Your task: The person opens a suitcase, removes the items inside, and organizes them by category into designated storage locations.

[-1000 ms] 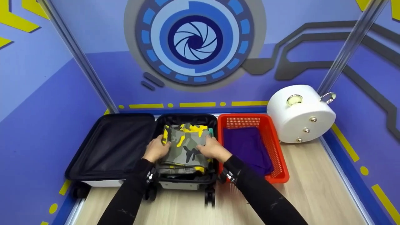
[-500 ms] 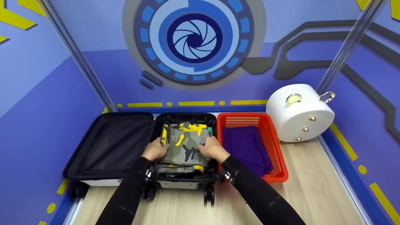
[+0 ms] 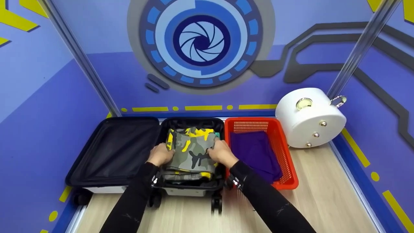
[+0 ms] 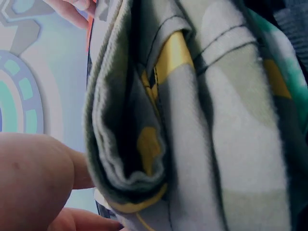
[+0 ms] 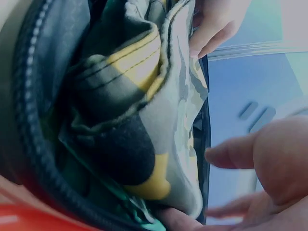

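Note:
A folded camouflage garment [image 3: 190, 152] in grey, green and yellow lies in the open suitcase half [image 3: 186, 186]. My left hand [image 3: 160, 154] pinches its left edge, thumb on top. In the left wrist view, the left thumb [image 4: 82, 168] touches the thick cloth fold. My right hand [image 3: 223, 153] is at the garment's right edge. In the right wrist view, the right thumb [image 5: 226, 153] stands a little off the cloth while a fingertip [image 5: 178, 219] tucks in beside it. Green and white cloth [image 3: 218, 136] peeks out under the garment. Its lower layers are partly hidden.
The suitcase's other half [image 3: 119, 152], black-lined, lies open at the left. A red basket [image 3: 288, 168] holding folded purple cloth [image 3: 254, 152] stands close on the right. A round white case [image 3: 310, 119] sits in the far right corner. Walls enclose the back and sides.
My right thumb has drawn back slightly from the garment's top. The left hand has shifted a little down and left since the first frame. The garment stays in the suitcase.

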A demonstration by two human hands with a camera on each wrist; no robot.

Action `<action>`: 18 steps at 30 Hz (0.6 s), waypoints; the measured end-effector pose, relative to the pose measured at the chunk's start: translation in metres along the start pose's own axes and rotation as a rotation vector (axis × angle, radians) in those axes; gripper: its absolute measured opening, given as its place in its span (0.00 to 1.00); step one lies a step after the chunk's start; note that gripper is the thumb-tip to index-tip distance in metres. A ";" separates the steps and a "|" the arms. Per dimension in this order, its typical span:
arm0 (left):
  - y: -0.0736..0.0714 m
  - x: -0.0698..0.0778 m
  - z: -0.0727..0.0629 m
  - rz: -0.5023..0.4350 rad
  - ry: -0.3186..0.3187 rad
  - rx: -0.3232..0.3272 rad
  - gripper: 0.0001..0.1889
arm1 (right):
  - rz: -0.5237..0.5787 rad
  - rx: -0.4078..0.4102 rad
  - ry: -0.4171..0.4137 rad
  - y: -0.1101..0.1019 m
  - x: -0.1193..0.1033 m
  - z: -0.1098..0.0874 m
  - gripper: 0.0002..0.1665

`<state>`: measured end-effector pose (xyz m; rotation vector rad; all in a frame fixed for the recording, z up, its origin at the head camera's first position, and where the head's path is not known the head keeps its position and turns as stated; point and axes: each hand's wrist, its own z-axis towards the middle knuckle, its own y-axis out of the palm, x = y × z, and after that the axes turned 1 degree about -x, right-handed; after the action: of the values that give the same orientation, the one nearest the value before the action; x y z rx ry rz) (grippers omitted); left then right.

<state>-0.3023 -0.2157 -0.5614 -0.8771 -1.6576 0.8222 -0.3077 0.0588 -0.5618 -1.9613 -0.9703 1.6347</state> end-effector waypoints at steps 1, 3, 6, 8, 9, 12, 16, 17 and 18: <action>0.000 0.000 0.001 -0.005 -0.008 0.001 0.21 | 0.010 0.012 0.006 0.000 0.001 0.001 0.43; 0.001 0.000 0.003 -0.020 -0.026 0.007 0.18 | 0.029 0.028 0.021 -0.001 0.001 0.001 0.39; 0.005 -0.004 0.009 -0.047 -0.026 0.036 0.16 | 0.041 0.041 0.016 0.000 0.003 0.001 0.30; 0.004 -0.002 0.009 -0.066 -0.030 0.051 0.14 | 0.048 0.032 -0.008 0.000 0.003 0.001 0.25; 0.003 -0.001 0.008 -0.074 -0.029 0.062 0.14 | 0.050 0.025 -0.025 0.000 0.003 0.001 0.24; -0.005 0.009 0.001 -0.090 -0.033 0.078 0.13 | 0.067 0.011 -0.072 0.000 0.006 0.001 0.27; -0.010 0.019 -0.005 -0.093 -0.003 0.096 0.21 | 0.117 0.025 -0.085 0.000 0.011 0.001 0.32; -0.012 0.022 -0.006 -0.096 0.002 0.100 0.24 | 0.135 0.030 -0.083 -0.001 0.012 0.001 0.33; -0.015 0.025 -0.007 -0.099 0.009 0.106 0.26 | 0.153 0.039 -0.083 -0.002 0.013 0.001 0.34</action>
<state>-0.3026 -0.2011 -0.5358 -0.7190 -1.6204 0.8290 -0.3085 0.0692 -0.5695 -1.9984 -0.8297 1.8169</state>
